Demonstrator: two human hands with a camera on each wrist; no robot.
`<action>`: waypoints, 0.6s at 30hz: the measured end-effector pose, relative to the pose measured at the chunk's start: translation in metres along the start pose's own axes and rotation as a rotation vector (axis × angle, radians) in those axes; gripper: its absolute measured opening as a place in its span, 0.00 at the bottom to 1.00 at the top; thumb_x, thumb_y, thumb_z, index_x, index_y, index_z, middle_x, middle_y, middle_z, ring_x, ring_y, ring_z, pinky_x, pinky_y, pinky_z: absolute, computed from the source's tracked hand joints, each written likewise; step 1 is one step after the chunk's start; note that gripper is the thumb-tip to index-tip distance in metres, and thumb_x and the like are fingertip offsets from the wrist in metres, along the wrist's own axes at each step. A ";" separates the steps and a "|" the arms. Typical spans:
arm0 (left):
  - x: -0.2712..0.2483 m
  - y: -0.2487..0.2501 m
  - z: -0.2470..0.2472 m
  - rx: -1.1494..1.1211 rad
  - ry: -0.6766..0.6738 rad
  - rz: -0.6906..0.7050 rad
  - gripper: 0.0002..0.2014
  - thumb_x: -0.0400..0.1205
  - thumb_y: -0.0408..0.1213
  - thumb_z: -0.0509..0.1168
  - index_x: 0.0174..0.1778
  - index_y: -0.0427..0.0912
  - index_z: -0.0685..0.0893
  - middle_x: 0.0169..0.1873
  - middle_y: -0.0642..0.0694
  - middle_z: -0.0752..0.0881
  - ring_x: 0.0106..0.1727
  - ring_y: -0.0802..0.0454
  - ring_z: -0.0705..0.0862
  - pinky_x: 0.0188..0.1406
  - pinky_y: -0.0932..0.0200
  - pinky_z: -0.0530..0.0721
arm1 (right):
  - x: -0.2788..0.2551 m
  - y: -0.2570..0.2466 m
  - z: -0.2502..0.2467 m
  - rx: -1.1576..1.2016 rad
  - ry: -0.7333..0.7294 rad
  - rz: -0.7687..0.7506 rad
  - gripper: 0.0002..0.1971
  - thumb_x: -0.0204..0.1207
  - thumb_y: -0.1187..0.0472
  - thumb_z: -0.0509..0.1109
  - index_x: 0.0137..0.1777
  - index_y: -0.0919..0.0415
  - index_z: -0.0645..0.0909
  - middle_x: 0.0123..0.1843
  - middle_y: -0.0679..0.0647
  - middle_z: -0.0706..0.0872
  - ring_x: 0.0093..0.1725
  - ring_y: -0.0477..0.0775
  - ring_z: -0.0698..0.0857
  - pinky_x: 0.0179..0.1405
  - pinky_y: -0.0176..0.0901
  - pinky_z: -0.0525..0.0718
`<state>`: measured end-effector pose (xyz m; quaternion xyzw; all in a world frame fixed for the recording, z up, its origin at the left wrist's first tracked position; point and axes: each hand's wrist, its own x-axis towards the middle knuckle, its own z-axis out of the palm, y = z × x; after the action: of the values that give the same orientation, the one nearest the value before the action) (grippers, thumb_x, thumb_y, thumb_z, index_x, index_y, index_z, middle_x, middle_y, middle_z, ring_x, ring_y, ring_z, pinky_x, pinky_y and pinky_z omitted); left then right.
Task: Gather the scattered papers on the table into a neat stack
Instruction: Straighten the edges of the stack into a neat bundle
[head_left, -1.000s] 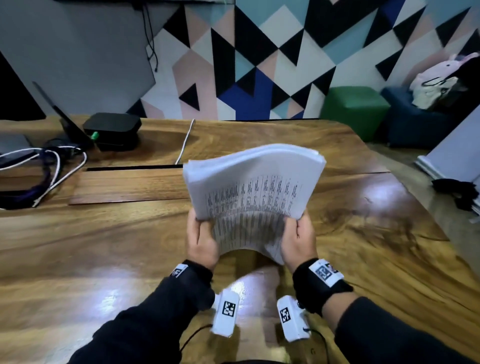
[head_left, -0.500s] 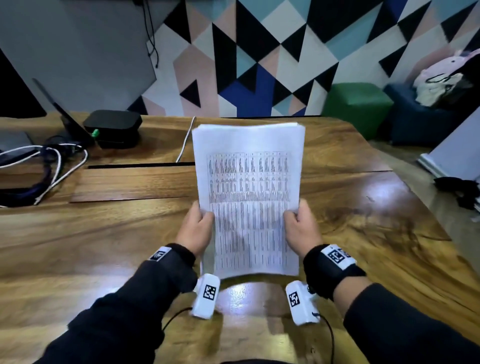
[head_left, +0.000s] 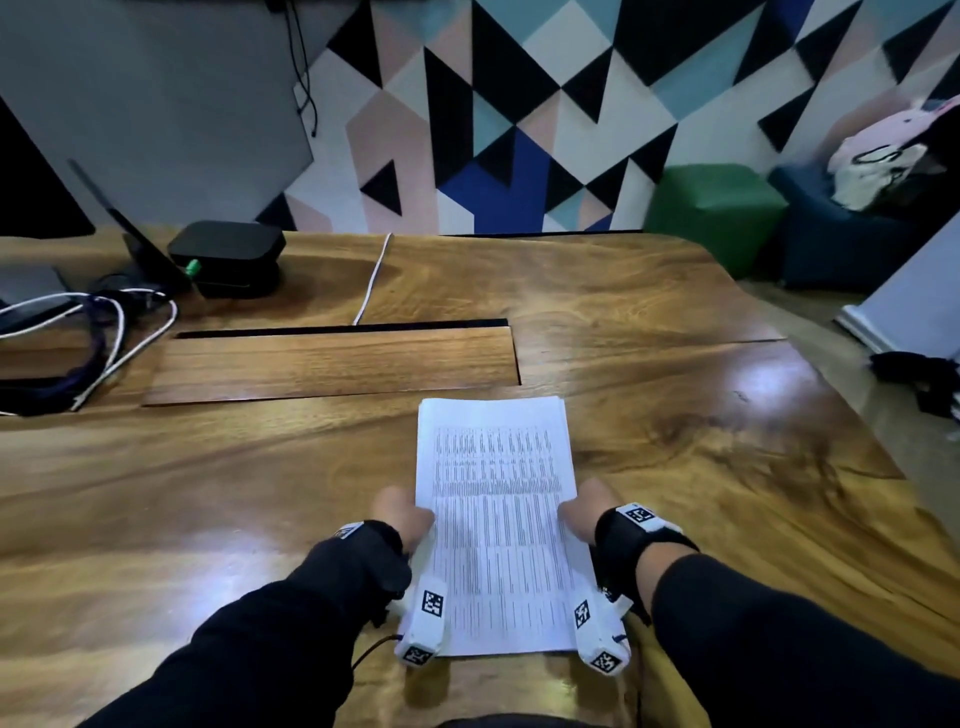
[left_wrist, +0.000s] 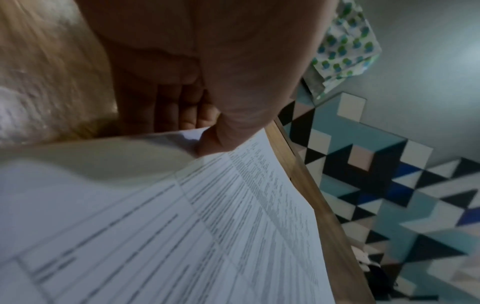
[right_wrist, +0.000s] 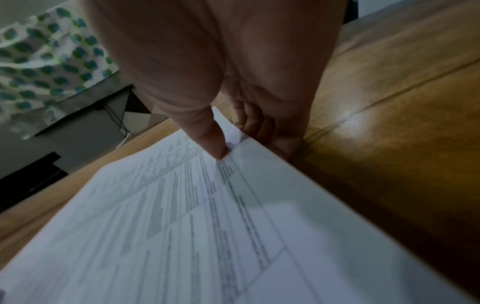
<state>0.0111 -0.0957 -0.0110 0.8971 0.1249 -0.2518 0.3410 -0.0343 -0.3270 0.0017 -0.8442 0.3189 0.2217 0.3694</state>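
The stack of papers (head_left: 496, 525) is shown lying flat on the wooden tabletop (head_left: 675, 431), near the front edge, its edges largely squared. It is held along both long sides: the left hand (head_left: 402, 514) is seen pinching the left edge, thumb on top and fingers (left_wrist: 187, 115) curled beneath, and the right hand (head_left: 582, 512) is seen pinching the right edge in the same way, thumb above and fingers (right_wrist: 249, 121) below. The sheets are judged light, thin and limp, liable to bow if lifted by one edge and to slide over one another; a hold on two opposite edges, or flat pressure from above, is judged safest. The tabletop is glossy and probably slippery. A recessed wooden panel (head_left: 332, 364), a black box (head_left: 228, 254) and loose cables (head_left: 104, 332) are seen toward the rear. A wall of coloured triangles (head_left: 519, 114) and a green stool (head_left: 717, 208) are visible beyond.
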 end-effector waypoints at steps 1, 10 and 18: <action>-0.001 -0.001 0.001 0.002 0.005 0.001 0.11 0.78 0.29 0.65 0.29 0.40 0.78 0.29 0.46 0.82 0.38 0.43 0.83 0.34 0.59 0.78 | -0.002 0.001 0.000 -0.013 0.004 0.001 0.05 0.78 0.60 0.65 0.44 0.61 0.78 0.34 0.50 0.81 0.31 0.50 0.80 0.29 0.39 0.73; -0.007 -0.022 -0.006 -0.148 -0.065 -0.121 0.12 0.78 0.25 0.56 0.28 0.34 0.75 0.29 0.40 0.77 0.36 0.43 0.74 0.38 0.55 0.72 | -0.029 0.009 0.005 -0.109 -0.047 0.092 0.12 0.82 0.58 0.58 0.51 0.62 0.81 0.39 0.52 0.81 0.30 0.49 0.76 0.27 0.37 0.71; -0.032 -0.030 -0.001 0.056 -0.104 -0.064 0.13 0.84 0.30 0.59 0.59 0.31 0.87 0.53 0.37 0.87 0.56 0.42 0.85 0.54 0.54 0.80 | -0.021 0.039 0.011 0.029 -0.060 0.149 0.15 0.70 0.51 0.61 0.46 0.60 0.83 0.42 0.56 0.87 0.41 0.59 0.86 0.51 0.49 0.87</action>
<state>-0.0271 -0.0746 -0.0101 0.8875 0.1285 -0.3122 0.3138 -0.0777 -0.3315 -0.0112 -0.8057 0.3729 0.2692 0.3732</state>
